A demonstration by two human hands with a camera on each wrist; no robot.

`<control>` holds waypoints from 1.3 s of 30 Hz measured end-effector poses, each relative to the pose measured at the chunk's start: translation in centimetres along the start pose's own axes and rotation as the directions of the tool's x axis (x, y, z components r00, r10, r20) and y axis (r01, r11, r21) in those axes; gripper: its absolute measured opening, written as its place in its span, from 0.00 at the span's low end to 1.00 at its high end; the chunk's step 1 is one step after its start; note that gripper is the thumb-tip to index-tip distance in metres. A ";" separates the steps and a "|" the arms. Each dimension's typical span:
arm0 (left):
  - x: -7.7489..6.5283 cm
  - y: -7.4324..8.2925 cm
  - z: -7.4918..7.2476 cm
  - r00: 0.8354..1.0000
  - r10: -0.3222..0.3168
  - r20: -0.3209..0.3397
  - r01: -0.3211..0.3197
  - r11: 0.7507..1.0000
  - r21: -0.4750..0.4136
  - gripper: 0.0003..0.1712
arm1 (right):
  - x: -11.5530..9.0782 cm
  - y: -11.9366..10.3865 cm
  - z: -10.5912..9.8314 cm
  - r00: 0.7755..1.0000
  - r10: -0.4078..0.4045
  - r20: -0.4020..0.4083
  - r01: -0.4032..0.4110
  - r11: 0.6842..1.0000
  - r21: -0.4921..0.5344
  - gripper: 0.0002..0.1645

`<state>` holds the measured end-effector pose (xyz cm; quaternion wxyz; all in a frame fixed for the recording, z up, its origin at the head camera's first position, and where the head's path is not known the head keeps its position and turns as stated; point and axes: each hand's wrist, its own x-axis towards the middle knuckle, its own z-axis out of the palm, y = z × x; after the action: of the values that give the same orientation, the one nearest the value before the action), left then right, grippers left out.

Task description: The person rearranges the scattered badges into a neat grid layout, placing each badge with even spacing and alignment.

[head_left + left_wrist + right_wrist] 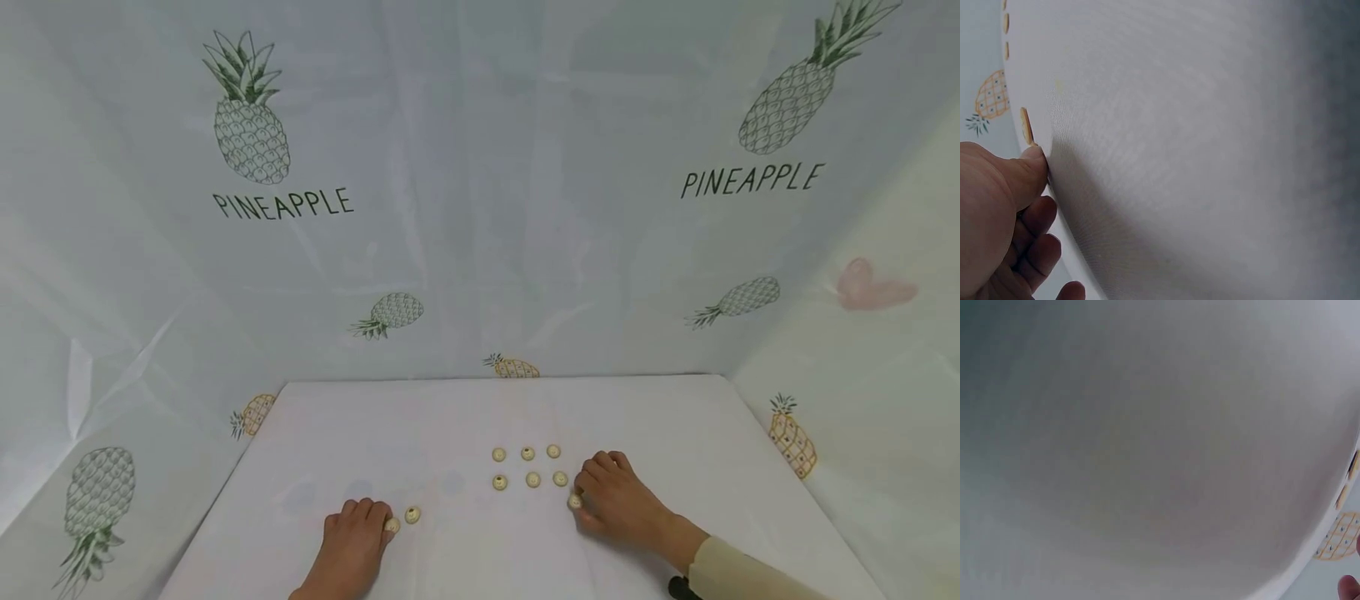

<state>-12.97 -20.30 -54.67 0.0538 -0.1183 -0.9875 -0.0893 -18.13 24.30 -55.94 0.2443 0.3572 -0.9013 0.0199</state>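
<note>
My left hand (354, 542) is low on the white table, its thumb and forefinger pinching a small round wooden disc (392, 525). Just to the right of it lies another wooden disc (412, 515) with a dark mark on top. In the left wrist view, the left thumb (1034, 165) reaches down at the table surface, close to a disc (1026, 125) seen edge-on. Over on the right, my right hand (617, 507) holds a pale disc (574, 502) between thumb and forefinger. Only fingertips (1349, 587) show at the corner of the right wrist view.
Between the hands, two rows of discs lie flat: a back row (527, 453) of three and a front row (532, 479) of three. White cloth (525, 208) printed with pineapples hangs behind the table (375, 425) and along both sides.
</note>
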 end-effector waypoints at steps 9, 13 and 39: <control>0.0 -0.1 0.3 1.000 0.000 -0.003 0.000 1.000 -0.001 0.12 | 0.2 -1.5 -0.3 0.997 0.020 0.069 -0.026 0.996 0.089 0.13; 0.0 -0.1 0.5 1.000 -0.019 -0.001 0.019 1.000 0.014 0.12 | 0.2 -1.6 -0.3 0.998 0.010 0.068 -0.015 0.997 0.077 0.13; 0.4 -0.2 1.1 1.000 -0.030 -0.008 0.030 0.999 0.020 0.14 | 0.1 -1.7 0.3 0.999 0.012 0.042 -0.014 0.999 0.050 0.13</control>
<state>-13.48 -20.21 -55.74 0.0575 -0.1025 -0.9898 -0.0805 -17.23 22.95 -56.42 0.2163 0.3578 -0.9077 0.0367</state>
